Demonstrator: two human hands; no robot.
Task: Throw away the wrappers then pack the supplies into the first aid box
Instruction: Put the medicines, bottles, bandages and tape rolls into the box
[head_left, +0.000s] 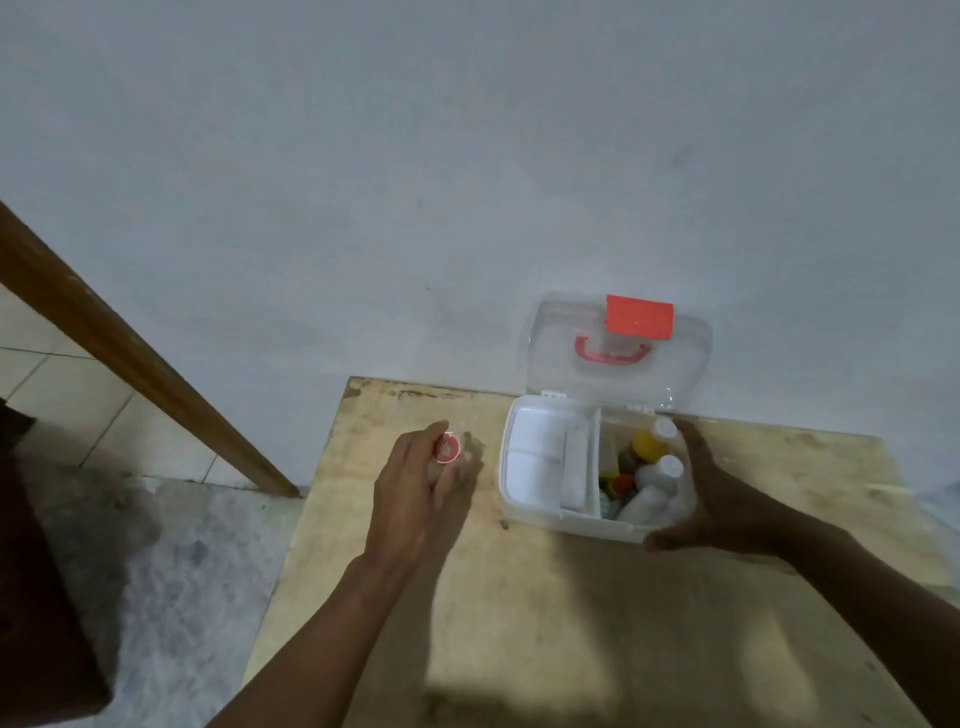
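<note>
A white first aid box stands open on the wooden table, its clear lid with a red latch and red handle leaning against the wall. White bottles, a yellow-capped bottle and small items fill its right compartment; a white tray sits in the left one. My left hand holds a small round red-topped container in its fingertips, left of the box. My right hand grips the box's right side.
A grey wall rises right behind the table. A slanted brown wooden beam crosses at left above tiled and concrete floor. A dark piece of furniture stands at the far left.
</note>
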